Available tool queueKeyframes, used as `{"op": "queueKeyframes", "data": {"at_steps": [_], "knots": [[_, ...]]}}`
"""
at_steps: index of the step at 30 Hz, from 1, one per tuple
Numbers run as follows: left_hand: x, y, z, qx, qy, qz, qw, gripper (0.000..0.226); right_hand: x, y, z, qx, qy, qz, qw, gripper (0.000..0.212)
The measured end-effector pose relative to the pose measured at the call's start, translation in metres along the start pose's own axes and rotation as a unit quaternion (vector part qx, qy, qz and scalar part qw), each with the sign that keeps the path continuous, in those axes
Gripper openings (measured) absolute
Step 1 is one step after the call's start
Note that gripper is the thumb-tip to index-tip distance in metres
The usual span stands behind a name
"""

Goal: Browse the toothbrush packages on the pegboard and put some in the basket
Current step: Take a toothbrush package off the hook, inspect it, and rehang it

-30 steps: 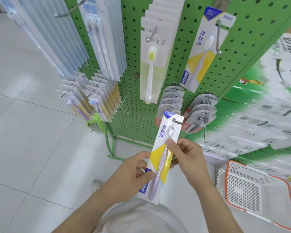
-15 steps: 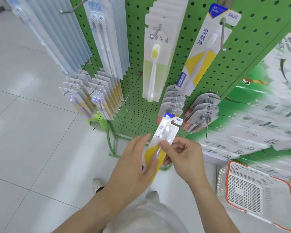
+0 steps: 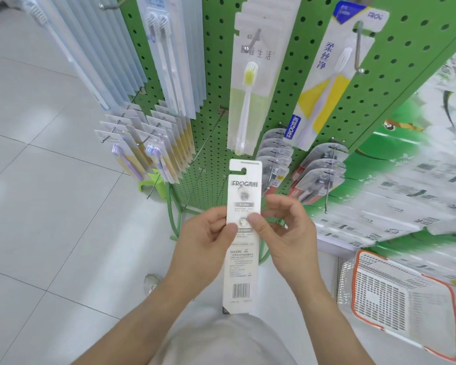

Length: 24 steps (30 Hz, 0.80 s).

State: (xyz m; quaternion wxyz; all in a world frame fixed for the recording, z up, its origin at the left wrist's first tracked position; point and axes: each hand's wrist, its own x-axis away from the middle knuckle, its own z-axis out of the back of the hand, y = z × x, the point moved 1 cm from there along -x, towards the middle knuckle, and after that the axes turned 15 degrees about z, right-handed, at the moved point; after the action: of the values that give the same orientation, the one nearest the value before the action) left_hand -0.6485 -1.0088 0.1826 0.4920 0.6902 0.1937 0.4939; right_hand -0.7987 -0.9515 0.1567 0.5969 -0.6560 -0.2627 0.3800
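I hold a long toothbrush package (image 3: pixel 241 259) upright in front of me, its white printed back with a barcode facing the camera. My left hand (image 3: pixel 203 243) pinches its left edge with thumb on the card. My right hand (image 3: pixel 287 233) pinches the right edge the same way. Behind it stands the green pegboard (image 3: pixel 295 75) with hanging packages: a yellow-and-white one (image 3: pixel 327 83), a yellow-bristled brush pack (image 3: pixel 248 88) and a twin pack (image 3: pixel 166 48). A white basket with an orange rim (image 3: pixel 400 299) sits on the floor at lower right.
Rows of smaller blister packs (image 3: pixel 148 143) hang low on the left, and rounded clear packs (image 3: pixel 319 172) hang low on the right. Stacked green-and-white cartons (image 3: pixel 419 180) fill the right side. Pale floor tiles (image 3: pixel 50 206) spread to the left. A shoe (image 3: pixel 152 283) shows below.
The package has been turned over from its yellow front to its white printed back and now stands upright. Both hands have shifted to pinch its side edges.
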Motion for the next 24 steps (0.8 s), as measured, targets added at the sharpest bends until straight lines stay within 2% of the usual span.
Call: {"op": "queueKeyframes", "data": {"at_steps": [2, 6, 8, 12, 14, 17, 19, 21, 24], "knots": [[-0.001, -0.001, 0.003, 0.060, -0.021, 0.036, 0.997, 0.026, 0.000, -0.001, -0.002, -0.028, -0.008, -0.035, 0.999, 0.043], [-0.006, -0.004, 0.008, 0.128, -0.022, 0.104, 0.986, 0.021, 0.004, -0.003, -0.007, -0.044, -0.103, -0.064, 0.992, 0.020], [-0.008, -0.006, 0.010, 0.152, 0.005, 0.111, 0.982, 0.021, 0.005, -0.001, -0.007, -0.023, -0.161, -0.098, 0.982, 0.023], [-0.013, -0.009, 0.017, 0.200, 0.083, 0.090, 0.972, 0.014, 0.014, 0.004, -0.003, 0.012, -0.299, -0.162, 0.940, 0.038], [-0.015, -0.008, 0.020, 0.212, 0.108, 0.078, 0.968, 0.012, 0.018, 0.003, -0.001, 0.011, -0.335, -0.177, 0.925, 0.041], [-0.015, -0.008, 0.022, 0.214, 0.109, 0.079, 0.967, 0.013, 0.023, 0.002, -0.001, -0.019, -0.322, -0.192, 0.927, 0.029], [-0.013, -0.007, 0.024, 0.155, 0.100, 0.070, 0.980, 0.017, 0.024, -0.001, -0.001, -0.043, -0.297, -0.195, 0.934, 0.022], [-0.011, -0.004, 0.024, 0.105, 0.089, 0.053, 0.989, 0.021, 0.023, -0.004, -0.001, -0.044, -0.282, -0.193, 0.939, 0.027], [-0.009, -0.002, 0.021, 0.112, 0.085, 0.062, 0.988, 0.021, 0.018, -0.011, 0.001, -0.012, -0.272, -0.175, 0.946, 0.032]]}}
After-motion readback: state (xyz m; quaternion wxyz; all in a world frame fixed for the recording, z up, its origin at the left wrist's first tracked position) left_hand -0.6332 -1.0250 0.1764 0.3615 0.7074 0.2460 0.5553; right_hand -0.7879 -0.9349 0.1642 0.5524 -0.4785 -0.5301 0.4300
